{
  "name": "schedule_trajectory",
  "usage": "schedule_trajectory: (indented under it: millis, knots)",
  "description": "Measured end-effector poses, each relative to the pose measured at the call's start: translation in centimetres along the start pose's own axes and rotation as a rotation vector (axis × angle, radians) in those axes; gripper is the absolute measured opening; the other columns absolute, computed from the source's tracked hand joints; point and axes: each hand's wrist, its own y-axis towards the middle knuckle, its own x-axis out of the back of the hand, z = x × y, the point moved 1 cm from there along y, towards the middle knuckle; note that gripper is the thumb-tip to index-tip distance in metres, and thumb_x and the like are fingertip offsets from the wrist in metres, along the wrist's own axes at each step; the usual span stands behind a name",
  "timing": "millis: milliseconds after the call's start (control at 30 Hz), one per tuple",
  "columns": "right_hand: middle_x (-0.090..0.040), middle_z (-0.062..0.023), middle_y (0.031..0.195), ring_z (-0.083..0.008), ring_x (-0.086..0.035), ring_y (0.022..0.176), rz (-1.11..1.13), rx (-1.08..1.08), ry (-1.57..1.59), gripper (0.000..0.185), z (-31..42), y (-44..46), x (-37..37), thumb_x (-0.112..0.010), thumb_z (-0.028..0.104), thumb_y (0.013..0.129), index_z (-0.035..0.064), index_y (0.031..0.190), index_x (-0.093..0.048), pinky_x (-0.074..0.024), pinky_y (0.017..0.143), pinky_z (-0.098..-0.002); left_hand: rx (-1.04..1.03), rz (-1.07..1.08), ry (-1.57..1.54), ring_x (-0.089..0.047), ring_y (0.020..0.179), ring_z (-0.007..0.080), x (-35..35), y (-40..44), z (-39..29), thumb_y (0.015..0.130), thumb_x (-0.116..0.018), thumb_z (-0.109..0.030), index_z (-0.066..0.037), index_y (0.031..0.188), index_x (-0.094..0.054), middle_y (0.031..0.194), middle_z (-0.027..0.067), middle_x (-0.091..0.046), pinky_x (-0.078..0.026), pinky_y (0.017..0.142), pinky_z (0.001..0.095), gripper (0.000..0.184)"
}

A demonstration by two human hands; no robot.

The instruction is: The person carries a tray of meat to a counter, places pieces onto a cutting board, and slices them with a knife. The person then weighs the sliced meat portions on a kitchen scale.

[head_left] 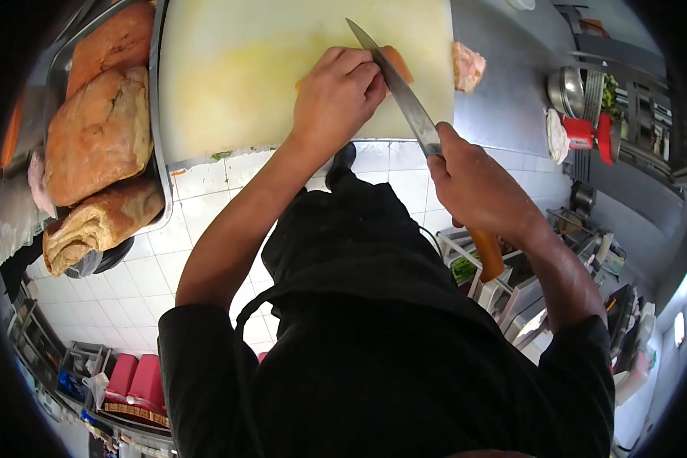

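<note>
My right hand (477,183) is wrapped round the knife (404,95), whose yellow-orange handle juts out below the palm. The long blade points away and to the left over the white cutting board (229,99). Curled fingers of my left hand (340,91) press down on an orange-brown piece of food (398,65), right beside the blade. Most of that piece is hidden under the hand and knife, so its kind is unclear. Yellowish stains mark the board. Whether the blade's edge touches the food cannot be made out.
Left of the board, a metal tray (162,183) carries large browned slabs of meat (99,137); one overhangs its near end. A small pale pink meat chunk (469,67) lies right of the board on the steel counter (504,91). Metal bowls (566,91) stand farther right.
</note>
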Motion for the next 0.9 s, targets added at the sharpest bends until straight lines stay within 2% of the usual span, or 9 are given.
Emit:
schedule_trajectory:
  millis: [133,333,533,633,733,833,900]
  knots:
    - [-0.058,-0.0182,0.068,-0.0259,-0.06,0.046,0.041,-0.032,0.018,0.022,0.3,0.6,0.1,-0.039,0.013,0.096,-0.0067,0.105,-0.041,-0.0475,0.048,-0.04,-0.013,-0.006,0.032,-0.06,0.077,0.0198,-0.2,0.0,0.1,0.069,-0.07,-0.005,-0.006,0.073,-0.067,0.082,0.0007,-0.063,-0.054,0.064,0.0315,0.005]
    - [-0.06,-0.0205,0.071,-0.0262,-0.059,0.044,0.129,-0.108,0.052,0.021,1.5,2.5,1.1,-0.039,0.013,0.096,-0.0058,0.106,-0.04,-0.049,0.048,-0.0389,-0.031,-0.015,0.011,-0.06,0.077,0.0206,0.0,0.0,-0.1,0.069,-0.07,-0.003,-0.005,0.074,-0.067,0.083,0.0018,-0.062,-0.053,0.064,0.0313,0.006]
    - [-0.06,-0.0214,0.069,-0.027,-0.059,0.044,-0.09,0.047,0.003,0.018,0.1,5.5,-1.9,-0.039,0.012,0.095,-0.0045,0.102,-0.04,-0.0486,0.047,-0.0396,-0.047,-0.017,0.011,-0.059,0.076,0.0213,-0.1,-0.1,0.1,0.068,-0.07,-0.003,-0.005,0.074,-0.067,0.084,0.002,-0.062,-0.053,0.066,0.0322,0.007]
    - [-0.059,-0.0202,0.067,-0.0266,-0.059,0.044,-0.091,0.034,0.078,0.019,-0.4,6.1,-2.7,-0.039,0.012,0.095,-0.0051,0.103,-0.04,-0.049,0.047,-0.0395,-0.039,0.022,-0.015,-0.061,0.08,0.0245,0.3,-0.2,-0.3,0.066,-0.072,0.001,-0.003,0.08,-0.067,0.088,0.006,-0.065,-0.052,0.068,0.034,0.015]
    - [-0.059,-0.0184,0.066,-0.0256,-0.059,0.045,-0.079,0.012,0.114,0.021,-0.2,6.1,-2.8,-0.039,0.013,0.096,-0.0057,0.106,-0.04,-0.0495,0.048,-0.0391,0.017,0.112,-0.064,-0.061,0.08,0.0251,0.9,0.9,0.0,0.071,-0.069,-0.004,-0.002,0.081,-0.067,0.086,0.0071,-0.065,-0.052,0.068,0.0355,0.01]
    - [-0.058,-0.0177,0.066,-0.0249,-0.059,0.045,-0.026,-0.034,0.164,0.024,0.7,5.3,-1.9,-0.039,0.014,0.096,-0.006,0.109,-0.041,-0.0503,0.048,-0.038,-0.075,0.071,0.025,-0.062,0.083,0.0251,-0.6,6.1,1.5,0.077,-0.066,-0.013,-0.004,0.085,-0.069,0.082,0.008,-0.065,-0.052,0.074,0.0366,0.013]
    - [-0.06,-0.023,0.07,-0.0284,-0.061,0.048,-0.011,-0.051,0.208,0.022,1.0,4.9,-1.8,-0.04,0.011,0.093,-0.0068,0.107,-0.041,-0.0511,0.051,-0.0403,0.182,0.467,-0.081,-0.06,0.098,0.03,-1.8,11.0,1.4,0.079,-0.058,-0.019,-0.004,0.086,-0.07,0.095,0.0122,-0.066,-0.05,0.08,0.0413,0.021]
